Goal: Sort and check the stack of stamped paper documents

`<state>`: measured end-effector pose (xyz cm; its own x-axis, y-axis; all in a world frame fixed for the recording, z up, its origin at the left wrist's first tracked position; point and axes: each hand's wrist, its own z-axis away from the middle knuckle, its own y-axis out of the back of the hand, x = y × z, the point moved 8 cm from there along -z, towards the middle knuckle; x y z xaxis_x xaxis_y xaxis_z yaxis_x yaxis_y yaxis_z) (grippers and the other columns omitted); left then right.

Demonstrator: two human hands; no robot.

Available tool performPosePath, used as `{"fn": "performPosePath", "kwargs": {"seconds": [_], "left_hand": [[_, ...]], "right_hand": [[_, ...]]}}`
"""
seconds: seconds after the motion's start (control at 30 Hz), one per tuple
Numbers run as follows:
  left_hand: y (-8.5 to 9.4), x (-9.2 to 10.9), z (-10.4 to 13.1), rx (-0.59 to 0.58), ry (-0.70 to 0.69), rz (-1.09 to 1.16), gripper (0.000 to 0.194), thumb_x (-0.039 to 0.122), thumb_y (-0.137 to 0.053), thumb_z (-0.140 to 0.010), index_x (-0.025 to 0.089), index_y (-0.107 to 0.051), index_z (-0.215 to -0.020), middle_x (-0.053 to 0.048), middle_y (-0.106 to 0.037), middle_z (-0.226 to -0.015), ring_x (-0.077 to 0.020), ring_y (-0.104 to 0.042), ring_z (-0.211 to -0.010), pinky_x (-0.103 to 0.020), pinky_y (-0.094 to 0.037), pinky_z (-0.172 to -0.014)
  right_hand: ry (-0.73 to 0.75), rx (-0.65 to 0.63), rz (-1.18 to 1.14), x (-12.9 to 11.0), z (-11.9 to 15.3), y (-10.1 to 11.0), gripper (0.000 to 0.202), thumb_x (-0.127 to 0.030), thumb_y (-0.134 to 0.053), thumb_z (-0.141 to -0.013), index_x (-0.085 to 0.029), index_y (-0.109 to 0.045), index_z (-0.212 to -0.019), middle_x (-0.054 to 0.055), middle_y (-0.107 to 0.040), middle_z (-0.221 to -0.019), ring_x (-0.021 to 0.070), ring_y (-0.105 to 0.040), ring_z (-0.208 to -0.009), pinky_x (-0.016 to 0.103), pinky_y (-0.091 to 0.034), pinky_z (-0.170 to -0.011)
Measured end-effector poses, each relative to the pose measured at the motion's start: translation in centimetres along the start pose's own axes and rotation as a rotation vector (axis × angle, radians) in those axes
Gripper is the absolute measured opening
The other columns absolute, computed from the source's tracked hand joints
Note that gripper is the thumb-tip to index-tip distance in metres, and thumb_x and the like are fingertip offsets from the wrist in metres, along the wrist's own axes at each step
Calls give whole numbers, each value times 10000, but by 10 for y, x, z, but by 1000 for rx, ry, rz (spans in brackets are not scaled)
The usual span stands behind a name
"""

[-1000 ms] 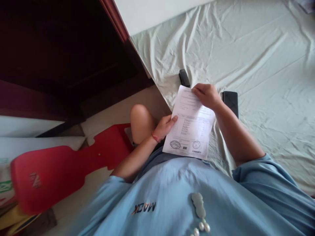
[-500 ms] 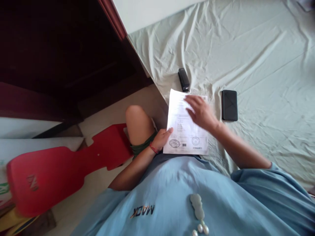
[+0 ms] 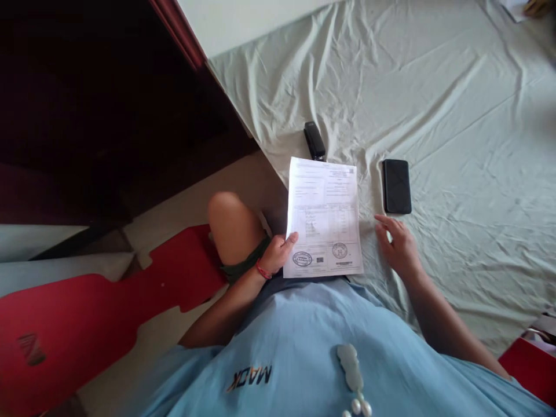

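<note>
- My left hand (image 3: 278, 255) has the printed paper (image 3: 325, 217) pinched at its left edge, low down, thumb on top.
- Paper sits in front of my lap, close to the blue shirt (image 3: 304, 324); its upper part overlaps the left edge of the pale cloth (image 3: 443, 150). Print faces up, two stamps near the bottom.
- My right hand (image 3: 398, 246) grips nothing: fingers spread, slightly curled, thumb apart, just right of the paper. Can't tell from this angle if it's touching the cloth.
- Black stapler (image 3: 314, 139) lies near the cloth's left edge, just past the paper's top.
- Flat black slab (image 3: 397, 186) lies farther in from that edge, just beyond my right fingers.
</note>
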<state>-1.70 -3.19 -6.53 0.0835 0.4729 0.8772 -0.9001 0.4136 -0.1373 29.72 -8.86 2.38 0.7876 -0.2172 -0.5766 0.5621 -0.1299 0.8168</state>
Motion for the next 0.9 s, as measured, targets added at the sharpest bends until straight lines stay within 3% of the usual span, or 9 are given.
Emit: {"fn": "performPosePath", "kwargs": {"seconds": [0.07, 0.17, 0.27, 0.33, 0.47, 0.63, 0.8, 0.9], "left_hand": [[1, 3, 3, -17, -13, 9, 871, 897, -671, -825, 67, -824, -1040, -207, -829, -1115, -375, -797, -1051, -493, -615, -1023], [-3, 9, 8, -49, -44, 79, 804, 839, -689, -866, 76, -828, -1080, -202, -826, -1152, -365, -794, -1094, -481, -610, -1047], [-13, 10, 11, -97, -46, 155, 762, 801, -719, -874, 78, -830, -1088, -212, -819, -1177, -363, -792, -1107, -484, -604, -1055], [-19, 8, 9, -125, -17, 207, 751, 791, -748, -856, 75, -831, -1069, -218, -820, -1159, -367, -795, -1083, -491, -603, -1043], [-20, 14, -4, -110, -16, 219, 764, 815, -727, -854, 82, -826, -1045, -213, -825, -1124, -368, -788, -1077, -478, -600, -1007], [15, 61, -35, 201, -248, 81, 680, 803, -699, -882, 148, -808, -1028, -140, -813, -1215, -308, -705, -1257, -420, -477, -1182], [23, 107, -66, 245, -388, 82, 532, 695, -675, -960, 171, -748, -902, -91, -781, -993, -246, -711, -1064, -358, -522, -1015], [26, 122, -79, 317, -380, 86, 483, 572, -742, -965, 188, -614, -700, -22, -634, -726, -181, -638, -822, -296, -503, -816]], "right_hand": [[-122, 5, -207, 4, -9, 3, 604, -665, -559, -1032, -190, -709, -1375, 188, -792, -1309, 354, -778, -1137, 583, -631, -1004], [-245, -118, -534, -3, -21, -13, 708, -751, -704, -918, -244, -679, -1410, 137, -811, -1290, 326, -791, -1128, 524, -653, -980], [-373, -257, -864, -16, -29, -33, 606, -765, -772, -848, -268, -773, -1195, 97, -850, -1109, 313, -817, -1020, 456, -691, -863], [-459, -249, -997, -19, -31, -40, 561, -752, -859, -749, -254, -789, -998, 97, -849, -963, 330, -827, -945, 433, -703, -761], [-542, -174, -1044, -15, -34, -44, 545, -685, -969, -591, -243, -730, -801, 82, -816, -782, 347, -831, -862, 411, -704, -669], [-577, -180, -999, -8, -29, -50, 458, -630, -944, -637, -260, -715, -780, 56, -794, -710, 330, -832, -820, 365, -688, -599], [-592, -194, -1042, -12, -23, -54, 498, -637, -980, -586, -253, -727, -779, 47, -804, -727, 310, -826, -773, 352, -682, -586], [-604, -191, -1065, -12, -21, -53, 513, -633, -997, -566, -242, -741, -778, 42, -803, -721, 279, -798, -670, 347, -674, -562]]}}
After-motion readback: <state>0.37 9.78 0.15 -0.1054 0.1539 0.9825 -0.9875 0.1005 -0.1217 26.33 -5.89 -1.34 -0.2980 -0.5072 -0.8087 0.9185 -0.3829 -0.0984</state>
